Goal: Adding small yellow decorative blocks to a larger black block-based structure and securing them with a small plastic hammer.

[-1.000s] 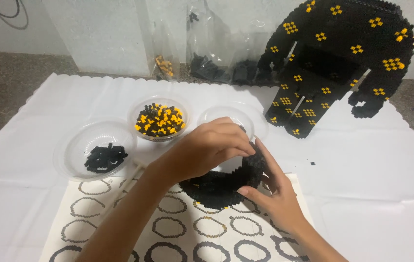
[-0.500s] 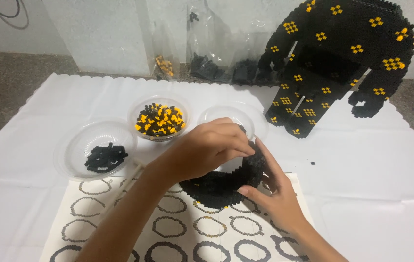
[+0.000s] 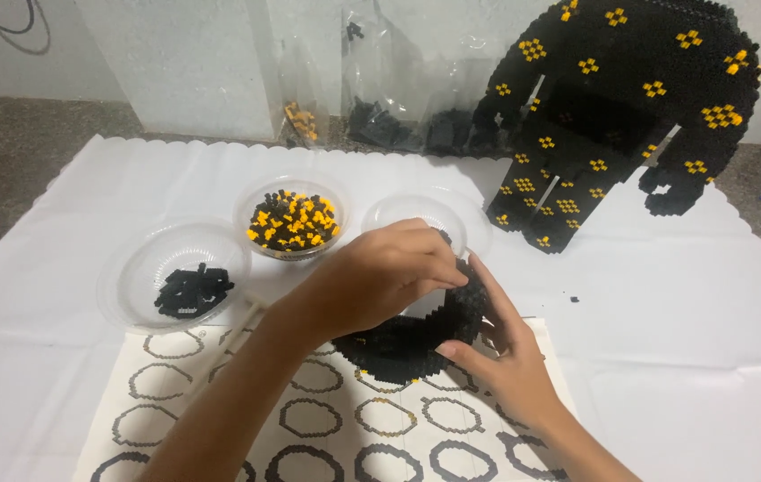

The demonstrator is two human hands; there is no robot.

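A curved ring built of small black bricks [image 3: 403, 344] is held just above a printed sheet of ring outlines [image 3: 309, 419]. My left hand [image 3: 380, 277] reaches in from the lower left, and its fingertips pinch the ring's upper rim on the right. My right hand [image 3: 501, 361] comes from the lower right and cups the ring's right side, thumb below and fingers up along the outer wall. Part of the ring is hidden behind my left hand.
Three clear bowls stand behind the hands: one with black pieces [image 3: 186, 284], one with black and yellow pieces [image 3: 296, 221], one nearly empty [image 3: 416, 214]. A large black brick model with yellow spots [image 3: 612, 107] stands at the back right. Plastic bags [image 3: 380, 120] lean against the wall.
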